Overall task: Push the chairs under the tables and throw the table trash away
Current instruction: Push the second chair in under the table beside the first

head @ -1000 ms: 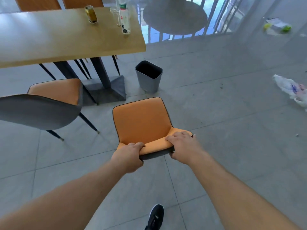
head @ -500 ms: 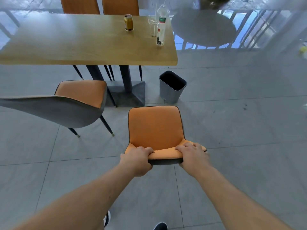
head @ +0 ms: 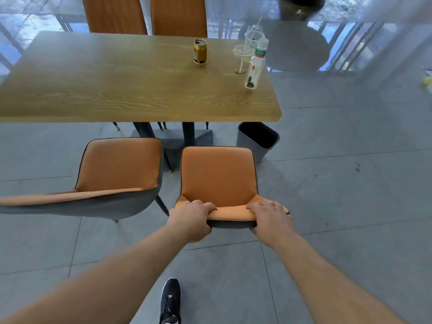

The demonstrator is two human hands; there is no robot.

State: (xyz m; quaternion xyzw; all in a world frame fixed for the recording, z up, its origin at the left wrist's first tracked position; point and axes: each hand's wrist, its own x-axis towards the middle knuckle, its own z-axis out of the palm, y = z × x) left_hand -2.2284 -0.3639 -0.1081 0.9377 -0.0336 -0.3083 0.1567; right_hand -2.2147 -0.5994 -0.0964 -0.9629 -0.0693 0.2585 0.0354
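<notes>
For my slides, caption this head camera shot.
Both hands, left and right, grip an orange chair's backrest facing the wooden table.

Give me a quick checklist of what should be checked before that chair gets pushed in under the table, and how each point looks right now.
1. Grip on the backrest: left hand and right hand both clasp the top edge of the held chair. Ok.
2. Chair faces the wooden table: seat points at its near edge. Ok.
3. Room beside the neighbouring chair: a narrow gap shows between the seats. Ok.
4. Grey bin on the right: close to the seat's front corner, may get clipped. Cannot tell.
5. Table pedestal straight ahead: chair legs are hidden, clearance unknown. Cannot tell.
6. Chair under the table: not yet. Not ok.
</notes>
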